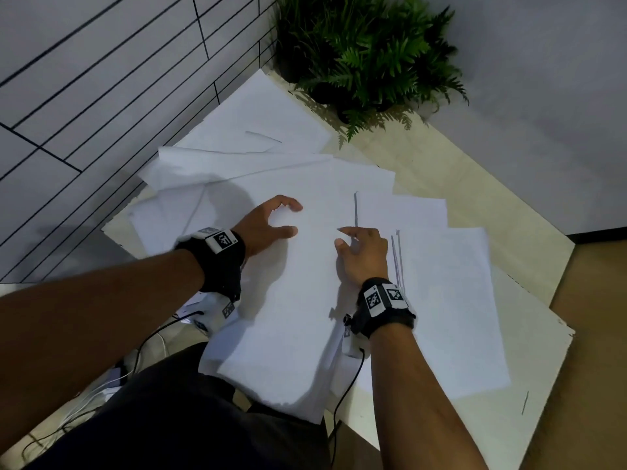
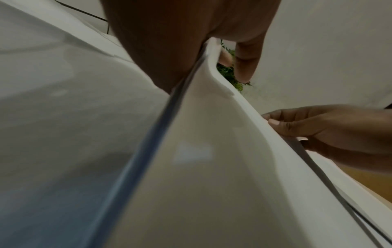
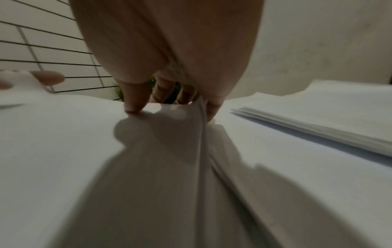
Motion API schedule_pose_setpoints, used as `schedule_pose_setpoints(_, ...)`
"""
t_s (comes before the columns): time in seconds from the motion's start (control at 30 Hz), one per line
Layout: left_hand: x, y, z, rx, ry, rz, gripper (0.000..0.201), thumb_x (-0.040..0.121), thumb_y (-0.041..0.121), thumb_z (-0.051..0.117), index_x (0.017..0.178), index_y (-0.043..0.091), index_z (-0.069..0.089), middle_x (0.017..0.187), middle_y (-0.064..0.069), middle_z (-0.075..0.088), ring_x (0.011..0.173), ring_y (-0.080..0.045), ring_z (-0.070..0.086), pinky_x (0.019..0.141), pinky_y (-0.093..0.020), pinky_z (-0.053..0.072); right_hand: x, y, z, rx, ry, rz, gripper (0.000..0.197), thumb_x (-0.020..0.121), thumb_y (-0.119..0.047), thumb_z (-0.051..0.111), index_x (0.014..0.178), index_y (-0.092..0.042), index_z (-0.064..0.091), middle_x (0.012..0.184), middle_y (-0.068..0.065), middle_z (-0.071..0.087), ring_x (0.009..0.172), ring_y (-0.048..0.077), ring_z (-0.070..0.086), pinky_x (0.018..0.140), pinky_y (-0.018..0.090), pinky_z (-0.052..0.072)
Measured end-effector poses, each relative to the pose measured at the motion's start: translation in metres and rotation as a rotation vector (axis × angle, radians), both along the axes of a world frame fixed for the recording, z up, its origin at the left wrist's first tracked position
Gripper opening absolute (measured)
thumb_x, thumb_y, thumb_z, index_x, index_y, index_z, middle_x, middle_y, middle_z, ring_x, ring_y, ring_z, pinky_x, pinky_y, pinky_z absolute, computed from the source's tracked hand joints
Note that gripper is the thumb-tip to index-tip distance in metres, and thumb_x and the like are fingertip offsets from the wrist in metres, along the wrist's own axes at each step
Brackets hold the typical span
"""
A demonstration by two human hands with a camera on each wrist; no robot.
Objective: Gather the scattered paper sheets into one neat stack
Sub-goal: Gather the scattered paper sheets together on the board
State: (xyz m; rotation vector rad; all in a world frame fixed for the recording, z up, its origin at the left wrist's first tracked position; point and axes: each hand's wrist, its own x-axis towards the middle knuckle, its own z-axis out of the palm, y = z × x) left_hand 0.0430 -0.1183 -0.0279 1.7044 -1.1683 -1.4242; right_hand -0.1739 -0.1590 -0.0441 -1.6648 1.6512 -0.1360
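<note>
White paper sheets lie fanned over a pale table (image 1: 481, 184). A central bundle of sheets (image 1: 298, 300) hangs past the near edge toward my lap. My left hand (image 1: 293, 217) grips its left side, fingers curled over the top and the paper bending up into the palm (image 2: 212, 70). My right hand (image 1: 342, 237) grips the bundle's right edge, with the thumb (image 3: 135, 104) pressing on top and the other fingers beside the edge. More sheets (image 1: 258, 130) spread toward the far corner. A loosely squared pile (image 1: 451, 300) sits just right of my right hand.
A fern-like plant (image 1: 366, 52) stands at the table's far corner against the plain wall. A tiled wall (image 1: 84, 79) runs along the left. Cables (image 1: 149, 340) hang by my left wrist near the floor. The table's right edge (image 1: 563, 300) drops to brown floor.
</note>
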Motion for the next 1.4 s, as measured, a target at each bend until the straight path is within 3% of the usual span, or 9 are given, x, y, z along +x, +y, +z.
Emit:
schedule_pose_setpoints(0.2, 0.003, -0.002, -0.005, -0.012, -0.083, 0.198, 0.035, 0.075, 0.014, 0.075, 0.063, 0.026, 0.045, 0.074, 0.014, 0.053, 0.073, 0.011, 0.053, 0.069, 0.006, 0.032, 0.001, 0.011, 0.008, -0.084, -0.243, -0.191, 0.043, 0.088, -0.034, 0.060, 0.130, -0.033, 0.050, 0.135, -0.011, 0.042, 0.126, 0.008, 0.038, 0.107, 0.032, 0.034)
schedule_pose_setpoints(0.33, 0.007, -0.009, -0.001, 0.038, 0.066, 0.371, 0.036, 0.068, 0.025, 0.079, 0.059, 0.025, 0.045, 0.081, 0.009, 0.052, 0.087, -0.011, 0.050, 0.081, -0.025, 0.035, -0.009, 0.025, 0.010, 0.172, -0.389, -0.455, 0.058, 0.091, -0.037, 0.057, 0.142, -0.025, 0.033, 0.130, -0.007, 0.045, 0.120, 0.014, 0.048, 0.098, 0.029, 0.039)
schedule_pose_setpoints(0.43, 0.003, -0.013, 0.003, 0.091, 0.204, 0.461, 0.022, 0.063, 0.034, 0.075, 0.075, 0.033, 0.056, 0.101, 0.010, 0.056, 0.109, -0.018, 0.048, 0.092, -0.033, 0.036, -0.012, 0.035, 0.009, 0.162, -0.306, -0.383, 0.038, 0.093, -0.031, 0.056, 0.126, -0.013, 0.051, 0.113, 0.000, 0.059, 0.110, 0.022, 0.058, 0.086, 0.028, 0.042)
schedule_pose_setpoints(0.57, -0.003, -0.001, -0.001, 0.204, 0.365, 0.442, 0.062, 0.057, 0.035, 0.081, 0.114, 0.029, 0.058, 0.126, -0.002, 0.059, 0.121, -0.026, 0.054, 0.105, -0.045, 0.041, -0.016, 0.034, 0.004, 0.121, -0.299, -0.506, 0.033, 0.095, -0.029, 0.053, 0.122, -0.009, 0.054, 0.106, 0.001, 0.060, 0.099, 0.021, 0.057, 0.082, 0.026, 0.040)
schedule_pose_setpoints(0.8, -0.016, 0.028, -0.020, 0.259, -0.295, 0.110, 0.044, 0.081, 0.021, 0.068, 0.122, 0.010, 0.056, 0.119, -0.017, 0.062, 0.107, -0.032, 0.058, 0.086, -0.032, 0.043, -0.056, 0.021, 0.013, -0.064, -0.229, -0.460, 0.032, 0.093, -0.023, 0.057, 0.121, -0.008, 0.060, 0.106, -0.001, 0.062, 0.101, 0.017, 0.057, 0.087, 0.018, 0.045)
schedule_pose_setpoints(0.9, -0.009, 0.024, -0.022, 0.242, -0.349, 0.140, 0.047, 0.083, 0.019, 0.065, 0.128, 0.013, 0.051, 0.124, -0.016, 0.060, 0.111, -0.033, 0.056, 0.084, -0.028, 0.039, -0.132, 0.015, 0.005, -0.231, 0.176, -0.504, 0.045, 0.090, -0.027, 0.057, 0.131, -0.007, 0.055, 0.134, 0.018, 0.054, 0.124, 0.033, 0.051, 0.106, 0.039, 0.040)
schedule_pose_setpoints(1.0, -0.007, 0.023, -0.024, 0.221, -0.404, 0.114, 0.045, 0.084, 0.016, 0.063, 0.127, 0.009, 0.051, 0.126, -0.019, 0.058, 0.114, -0.035, 0.054, 0.090, -0.032, 0.040, -0.177, 0.032, -0.001, 0.058, 0.496, -0.508, 0.056, 0.092, -0.034, 0.048, 0.142, -0.014, 0.036, 0.146, 0.016, 0.037, 0.135, 0.035, 0.035, 0.107, 0.047, 0.033)
schedule_pose_setpoints(1.2, -0.012, 0.027, -0.032, 0.243, -0.406, 0.124, 0.044, 0.085, 0.013, 0.062, 0.127, 0.005, 0.050, 0.126, -0.023, 0.058, 0.114, -0.038, 0.055, 0.095, -0.038, 0.042, -0.180, 0.045, -0.009, 0.067, 0.356, -0.377, 0.037, 0.087, -0.046, 0.055, 0.111, -0.021, 0.068, 0.120, 0.009, 0.063, 0.111, 0.029, 0.060, 0.089, 0.032, 0.046)
schedule_pose_setpoints(1.4, -0.012, 0.027, -0.035, 0.237, -0.428, 0.131, 0.045, 0.085, 0.013, 0.063, 0.128, 0.005, 0.051, 0.125, -0.023, 0.058, 0.114, -0.038, 0.055, 0.096, -0.040, 0.042, -0.228, 0.051, -0.009, 0.137, 0.574, -0.527, 0.083, 0.075, -0.040, 0.073, 0.137, -0.002, 0.033, 0.143, 0.020, 0.036, 0.132, 0.038, 0.036, 0.103, 0.050, 0.038)
